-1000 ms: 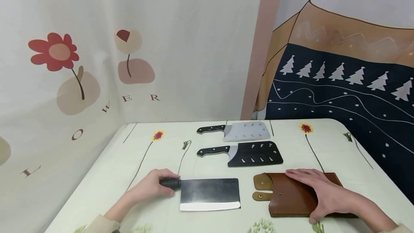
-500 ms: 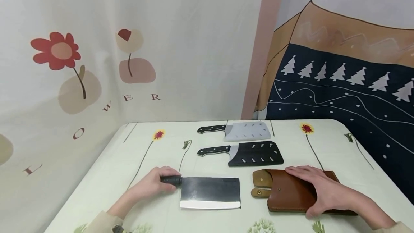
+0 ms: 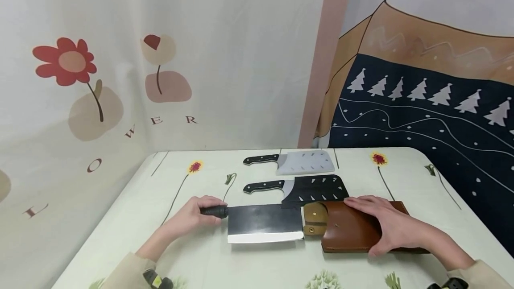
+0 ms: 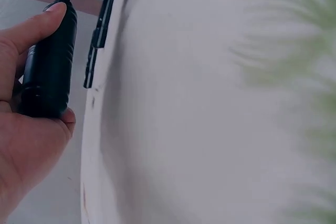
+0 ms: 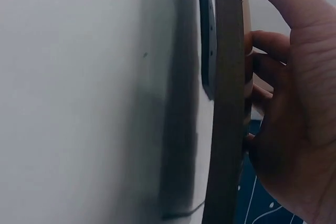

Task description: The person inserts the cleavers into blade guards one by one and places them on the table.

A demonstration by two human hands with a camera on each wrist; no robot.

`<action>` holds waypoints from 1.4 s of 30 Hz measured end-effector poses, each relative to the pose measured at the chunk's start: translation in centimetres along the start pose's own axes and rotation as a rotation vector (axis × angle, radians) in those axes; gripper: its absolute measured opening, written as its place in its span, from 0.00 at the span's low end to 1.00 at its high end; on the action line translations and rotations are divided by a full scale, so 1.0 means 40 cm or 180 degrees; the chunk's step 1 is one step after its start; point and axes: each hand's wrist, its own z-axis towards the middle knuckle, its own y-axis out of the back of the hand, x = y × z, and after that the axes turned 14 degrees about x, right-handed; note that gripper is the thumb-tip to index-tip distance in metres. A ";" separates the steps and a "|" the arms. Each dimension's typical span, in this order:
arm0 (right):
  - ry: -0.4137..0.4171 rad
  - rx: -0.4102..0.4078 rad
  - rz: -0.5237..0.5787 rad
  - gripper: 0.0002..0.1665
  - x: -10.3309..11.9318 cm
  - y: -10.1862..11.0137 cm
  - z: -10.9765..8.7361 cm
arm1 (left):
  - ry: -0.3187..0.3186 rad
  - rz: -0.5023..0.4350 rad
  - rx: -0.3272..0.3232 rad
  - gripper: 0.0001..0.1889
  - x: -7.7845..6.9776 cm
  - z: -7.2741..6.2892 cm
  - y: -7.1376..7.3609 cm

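My left hand (image 3: 192, 217) grips the black handle (image 4: 50, 66) of a wide-bladed cleaver (image 3: 263, 222). Its blade points right, bright cutting edge toward me, held over the table with a shadow beneath. My right hand (image 3: 395, 226) spans a brown leather knife sheath (image 3: 349, 229), thumb on the near edge and fingers on the far one. In the right wrist view the sheath's edge (image 5: 227, 103) stands up off the cloth. Two tan snap straps (image 3: 315, 217) at the sheath's left mouth meet the cleaver's blade tip in the head view.
Behind lies a second cleaver in a black blade guard (image 3: 315, 188), partly overlapped by the held blade and sheath. Farther back is another cleaver in a translucent white guard (image 3: 307, 162). A flowered cloth covers the table (image 3: 249, 266); printed curtains (image 3: 233, 57) hang behind.
The sheath has come up and left in my right hand, toward the cleaver. My left hand has raised the cleaver slightly and shifted it right, closing the gap between them.
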 end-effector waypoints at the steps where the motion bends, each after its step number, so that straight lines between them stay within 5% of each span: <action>1: 0.0014 -0.0010 -0.0007 0.66 0.003 0.001 0.005 | 0.0005 -0.0005 -0.0001 0.21 -0.004 0.006 0.001; 17: -0.0003 0.0038 0.0017 0.66 0.038 0.011 0.050 | 0.0053 -0.0147 0.0052 0.21 -0.037 0.049 -0.010; 42: 0.0219 -0.0057 0.0117 0.63 0.057 0.023 0.080 | -0.0053 -0.0205 -0.0227 0.23 -0.079 0.090 -0.038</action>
